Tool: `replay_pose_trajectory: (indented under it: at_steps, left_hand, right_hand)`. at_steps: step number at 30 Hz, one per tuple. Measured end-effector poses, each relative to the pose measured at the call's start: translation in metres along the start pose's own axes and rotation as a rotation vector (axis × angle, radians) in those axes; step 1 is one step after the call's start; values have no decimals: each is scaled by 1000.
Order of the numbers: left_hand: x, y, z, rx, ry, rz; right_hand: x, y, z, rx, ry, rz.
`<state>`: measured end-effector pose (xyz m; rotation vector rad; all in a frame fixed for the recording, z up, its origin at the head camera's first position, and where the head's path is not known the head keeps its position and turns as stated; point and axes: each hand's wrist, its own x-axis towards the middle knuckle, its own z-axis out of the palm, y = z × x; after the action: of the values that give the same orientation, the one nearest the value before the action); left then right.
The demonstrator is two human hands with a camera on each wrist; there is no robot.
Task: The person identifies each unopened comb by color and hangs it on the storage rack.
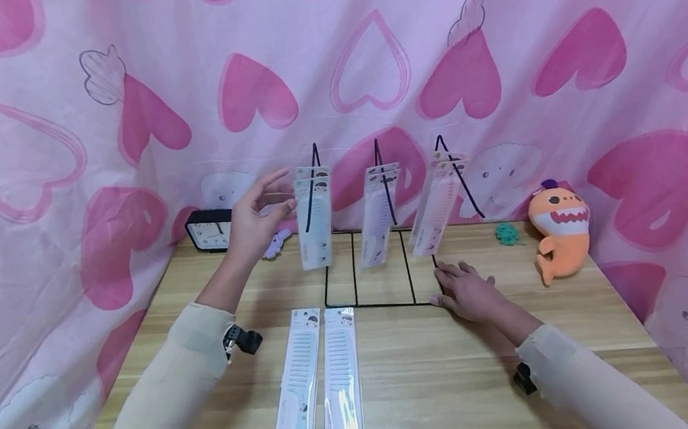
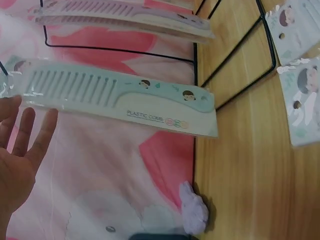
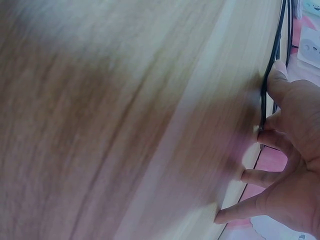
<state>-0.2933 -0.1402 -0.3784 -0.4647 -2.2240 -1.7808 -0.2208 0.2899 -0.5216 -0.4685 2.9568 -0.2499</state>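
Note:
Packaged plastic combs hang from three hooks of a black wire rack (image 1: 387, 303). The left hook carries green combs (image 1: 313, 225), the middle one purple combs (image 1: 375, 218) and the right one pink combs (image 1: 434, 210). My left hand (image 1: 257, 218) is raised just left of the green combs, fingers extended and grasping nothing. In the left wrist view its fingertips are close to the edge of a green pack (image 2: 125, 95). Low on the table, my right hand (image 1: 472, 292) rests at the rack's front right base corner, thumb and fingers spread against the wire (image 3: 265, 95).
Two more packaged combs, a left one (image 1: 297, 385) and a right one (image 1: 341, 379), lie on the wooden table (image 1: 429, 383). Behind my left hand are a clock (image 1: 207, 231) and a small purple toy (image 1: 275, 244). An orange shark plush (image 1: 561, 231) and a green item (image 1: 506, 233) stand at right.

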Motion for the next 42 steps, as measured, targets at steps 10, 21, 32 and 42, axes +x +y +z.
replay_pose_trajectory:
  at_steps: [10,21,32,42]
  left_hand:
    - [-19,-27,-28,149,-54,-162]
    - [-62,-66,-55,346,-222,-333]
    - [-98,-92,-52,388,-369,-384]
    - [-117,-96,-28,587,-513,-328]
  right_hand:
    - [0,1,1,8,-4,-1]
    - [-1,-2,-3,20,-8,2]
    - [0,0,0,26,-8,11]
    - [0,0,0,24,-14,12]
